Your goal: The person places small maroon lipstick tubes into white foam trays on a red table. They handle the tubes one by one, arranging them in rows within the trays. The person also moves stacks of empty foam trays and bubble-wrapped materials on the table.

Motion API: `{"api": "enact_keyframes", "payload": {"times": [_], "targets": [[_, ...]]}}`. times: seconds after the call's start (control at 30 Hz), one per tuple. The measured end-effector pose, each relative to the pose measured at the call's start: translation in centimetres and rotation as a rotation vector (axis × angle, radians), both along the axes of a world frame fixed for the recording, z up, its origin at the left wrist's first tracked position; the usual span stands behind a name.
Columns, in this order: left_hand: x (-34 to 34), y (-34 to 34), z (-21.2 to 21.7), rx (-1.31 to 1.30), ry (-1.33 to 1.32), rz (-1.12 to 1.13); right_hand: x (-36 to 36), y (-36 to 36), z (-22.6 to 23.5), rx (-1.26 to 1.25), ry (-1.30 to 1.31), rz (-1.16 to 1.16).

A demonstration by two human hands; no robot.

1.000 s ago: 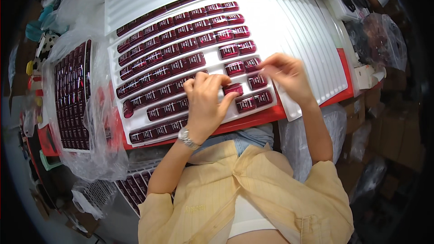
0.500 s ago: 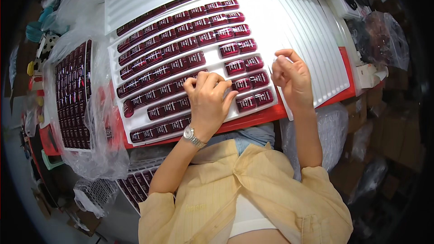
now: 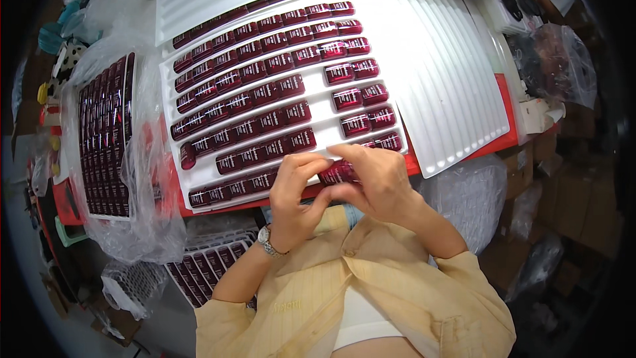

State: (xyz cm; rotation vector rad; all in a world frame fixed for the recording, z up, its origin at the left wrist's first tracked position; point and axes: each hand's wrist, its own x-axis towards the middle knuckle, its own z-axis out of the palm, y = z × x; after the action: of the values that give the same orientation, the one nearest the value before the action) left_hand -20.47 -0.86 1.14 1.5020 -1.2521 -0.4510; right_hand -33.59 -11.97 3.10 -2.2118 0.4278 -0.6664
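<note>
Small glossy dark red bottles (image 3: pixel 265 117) with white print lie in rows across a white ribbed tray (image 3: pixel 323 117). Several rows show gaps, and one bottle (image 3: pixel 188 155) at the left end of a row lies turned crosswise. At the tray's near edge my two hands meet around a dark red bottle (image 3: pixel 338 172). My right hand (image 3: pixel 381 182) is closed on it, fingers above and thumb below. With fingers bent, my left hand (image 3: pixel 296 192), a watch on its wrist, pinches at its left end; the fingertips are partly hidden.
At right lies a bare white ribbed sheet (image 3: pixel 444 79) on the red-edged table (image 3: pixel 507 109). Another filled tray (image 3: pixel 106 139) in clear plastic wrap (image 3: pixel 149 219) stands at left. A further tray of bottles (image 3: pixel 209 265) sits below the table edge. Cardboard boxes (image 3: pixel 570 202) fill the right.
My right hand has come left and nearer, from beside the ribbed sheet to my left hand. My left hand has drawn slightly toward me off the rows. A bottle now shows between them.
</note>
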Motion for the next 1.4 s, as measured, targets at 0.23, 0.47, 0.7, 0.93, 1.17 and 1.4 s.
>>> {"api": "enact_keyframes", "payload": {"times": [0.23,0.47,0.7,0.93,1.17,1.4], "targets": [[1.2,-0.7,-0.9,0.153,-0.495,0.018,-7.0,-3.6,0.7,0.036,0.109,-0.685],[0.8,-2.2,-1.4,0.165,-0.512,-0.067,-19.8,-6.3,-7.2,0.388,0.025,-1.357],[1.0,-2.4,-1.8,0.160,-0.527,-0.112,-15.8,-6.2,-5.8,0.579,-0.125,-1.409],[1.4,-2.9,-0.7,0.196,-0.555,-0.249,-18.9,-7.1,-10.7,0.335,0.088,-1.502],[1.3,-2.8,-1.2,0.171,-0.589,-0.248,-16.8,-6.6,-6.4,0.556,-0.223,-1.635],[-2.8,-4.3,0.1,-0.271,-0.605,-0.258,-18.6,-4.1,-8.4,0.636,0.140,-1.442]]}}
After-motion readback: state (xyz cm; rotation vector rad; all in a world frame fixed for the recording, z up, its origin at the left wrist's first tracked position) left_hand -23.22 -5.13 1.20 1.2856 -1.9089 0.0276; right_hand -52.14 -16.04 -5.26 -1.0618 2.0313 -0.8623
